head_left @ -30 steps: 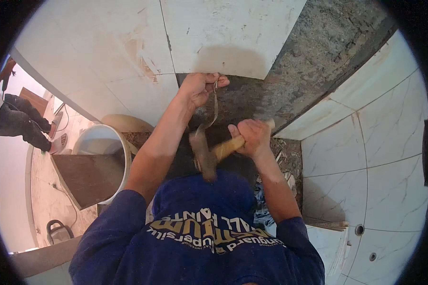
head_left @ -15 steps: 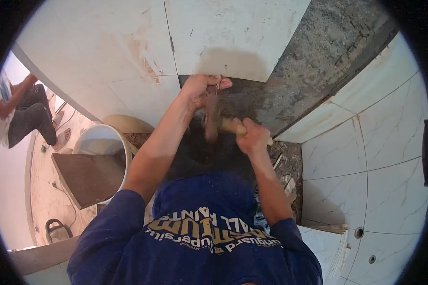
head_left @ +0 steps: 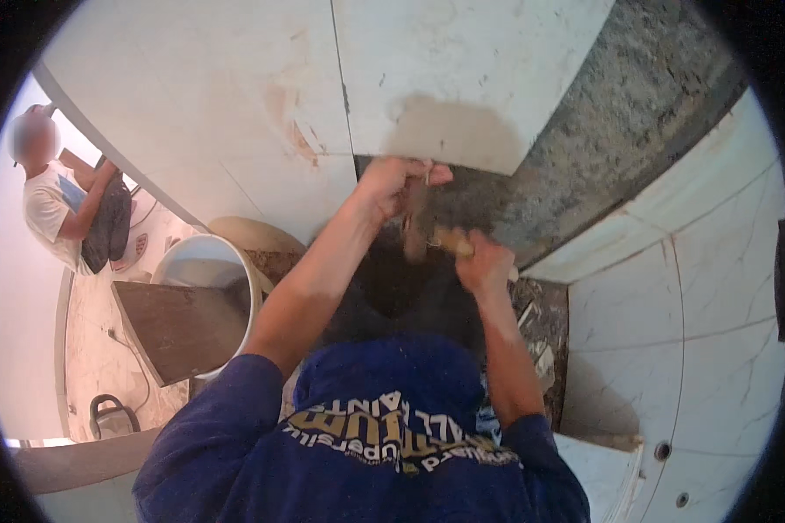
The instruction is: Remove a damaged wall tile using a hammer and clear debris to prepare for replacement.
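A co-worker (head_left: 52, 209) in a white shirt and dark trousers, knees bent, is beyond the white bucket (head_left: 256, 301), up and to its left. Below the bucket, on its left side, an object with a black looped handle (head_left: 109, 403) stands on the pale floor (head_left: 87, 344), near a cable (head_left: 136, 359). A brown board (head_left: 179, 331) rests partly inside the bucket and juts past its left rim; a rounded tan thing (head_left: 262, 233) sits just behind it.

Right of the bucket and higher, the left hand (head_left: 392, 185) pinches a thin strip (head_left: 427, 173), blurred at the fingertips, near the lower edge of a large pale tile (head_left: 453, 78). The hammer (head_left: 451, 241), also right of the bucket, has its blurred head beside that hand; the right hand (head_left: 487, 261) is wrapped around its yellowish handle. Farther right of the bucket come loose rubble (head_left: 536, 336), a veined tiled wall (head_left: 628, 305) and, higher up, rough grey cement (head_left: 632, 131).
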